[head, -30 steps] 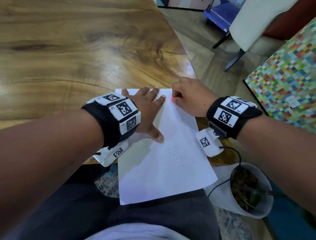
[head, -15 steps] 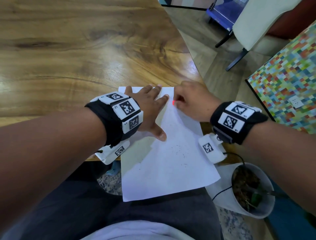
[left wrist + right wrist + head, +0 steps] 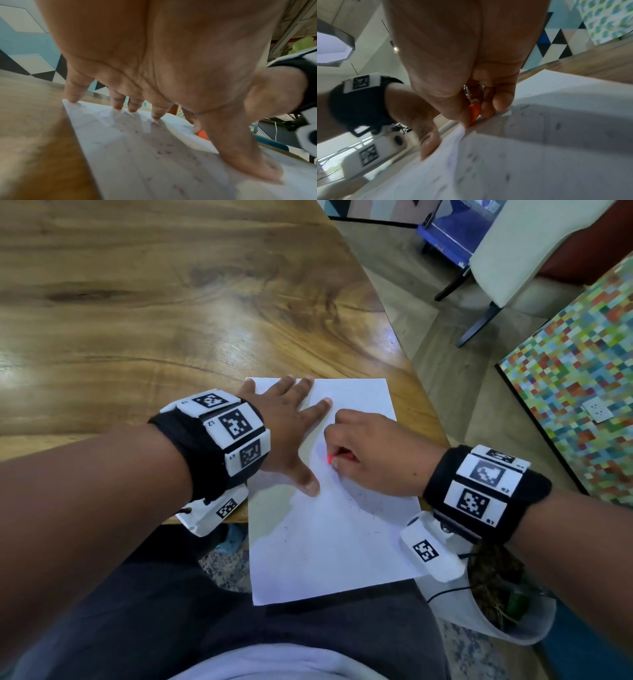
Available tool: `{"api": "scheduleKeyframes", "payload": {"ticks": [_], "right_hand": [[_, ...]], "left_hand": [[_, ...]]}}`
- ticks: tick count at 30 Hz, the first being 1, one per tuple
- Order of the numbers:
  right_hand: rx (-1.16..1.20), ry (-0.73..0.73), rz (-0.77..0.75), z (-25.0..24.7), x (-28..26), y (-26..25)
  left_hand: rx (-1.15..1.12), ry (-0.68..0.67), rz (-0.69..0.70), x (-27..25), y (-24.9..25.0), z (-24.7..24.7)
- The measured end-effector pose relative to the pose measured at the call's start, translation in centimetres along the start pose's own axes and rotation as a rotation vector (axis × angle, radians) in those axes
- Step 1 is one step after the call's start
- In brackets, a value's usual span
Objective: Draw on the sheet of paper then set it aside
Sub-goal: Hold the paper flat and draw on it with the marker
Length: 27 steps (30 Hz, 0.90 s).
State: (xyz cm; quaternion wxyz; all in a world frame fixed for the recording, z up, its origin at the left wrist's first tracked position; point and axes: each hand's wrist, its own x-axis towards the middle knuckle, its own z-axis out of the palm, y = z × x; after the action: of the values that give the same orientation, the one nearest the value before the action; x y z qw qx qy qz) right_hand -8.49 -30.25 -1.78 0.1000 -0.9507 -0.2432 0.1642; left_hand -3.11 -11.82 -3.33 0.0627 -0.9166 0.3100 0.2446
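Note:
A white sheet of paper [image 3: 329,529] lies at the near right corner of the wooden table [image 3: 144,313], its lower half overhanging my lap. My left hand [image 3: 291,433] lies flat on its upper left part, fingers spread and straight, fingertips [image 3: 155,116] pressing the sheet [image 3: 137,155]. My right hand [image 3: 370,450] pinches a short orange-red crayon [image 3: 337,457] between thumb and fingers, its tip on the paper just right of my left thumb. In the right wrist view the crayon [image 3: 474,112] touches the sheet [image 3: 539,148]. Small dark specks dot the paper.
The table's right edge runs just past the paper. Beyond it on the floor stand a white pot with a plant [image 3: 503,594], a cream chair [image 3: 520,258] and a multicoloured checkered panel [image 3: 582,378]. My lap in dark trousers lies under the paper's near edge.
My right hand with the crayon has moved down the sheet toward me, from near the top edge to beside my left thumb. My left hand stays pressed flat on the paper.

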Motion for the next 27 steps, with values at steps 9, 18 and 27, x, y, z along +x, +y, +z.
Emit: {"api": "scheduleKeyframes", "payload": {"ticks": [9, 18, 27], "right_hand": [[-0.108, 0.146, 0.213, -2.1, 4.0, 3.8], [-0.015, 0.042, -0.012, -1.0, 1.7, 0.4], [0.016, 0.191, 0.224, -2.7, 5.3, 4.1]], "left_hand": [[-0.017, -0.006, -0.004, -0.3, 0.0, -0.1], [-0.031, -0.004, 0.009, -0.1, -0.1, 0.1], [-0.013, -0.020, 0.023, -0.8, -1.0, -0.2]]}}
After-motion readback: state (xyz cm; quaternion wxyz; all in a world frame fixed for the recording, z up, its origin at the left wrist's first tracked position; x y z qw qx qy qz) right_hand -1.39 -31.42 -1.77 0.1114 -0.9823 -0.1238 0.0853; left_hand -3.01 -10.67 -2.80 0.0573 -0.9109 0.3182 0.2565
